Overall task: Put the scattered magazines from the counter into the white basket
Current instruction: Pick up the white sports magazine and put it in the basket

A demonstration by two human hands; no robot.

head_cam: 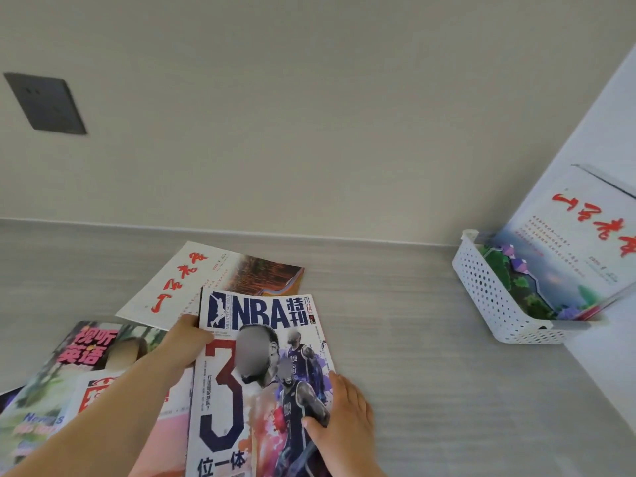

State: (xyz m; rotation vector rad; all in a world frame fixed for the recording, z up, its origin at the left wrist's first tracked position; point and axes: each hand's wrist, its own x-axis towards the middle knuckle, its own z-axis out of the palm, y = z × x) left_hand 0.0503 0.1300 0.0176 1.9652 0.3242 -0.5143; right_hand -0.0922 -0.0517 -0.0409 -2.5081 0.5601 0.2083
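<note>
An NBA magazine [254, 380] with basketball players on its cover is held just above the grey counter [413, 339]. My left hand [187, 342] grips its left edge near the top. My right hand [344, 411] grips its right edge lower down, thumb on the cover. The white perforated basket [488, 297] stands at the far right against a white panel, with one magazine [564, 256] with red calligraphy leaning in it. Behind the NBA issue lies a white magazine [192, 284] with red calligraphy. At the left lie a pink-titled magazine [86, 352] and a red-and-white one [103, 394].
A beige wall rises behind the counter, with a dark socket plate [44, 103] at the upper left. A white cabinet side [592, 139] stands at the right behind the basket. Bare counter stretches between the magazines and the basket.
</note>
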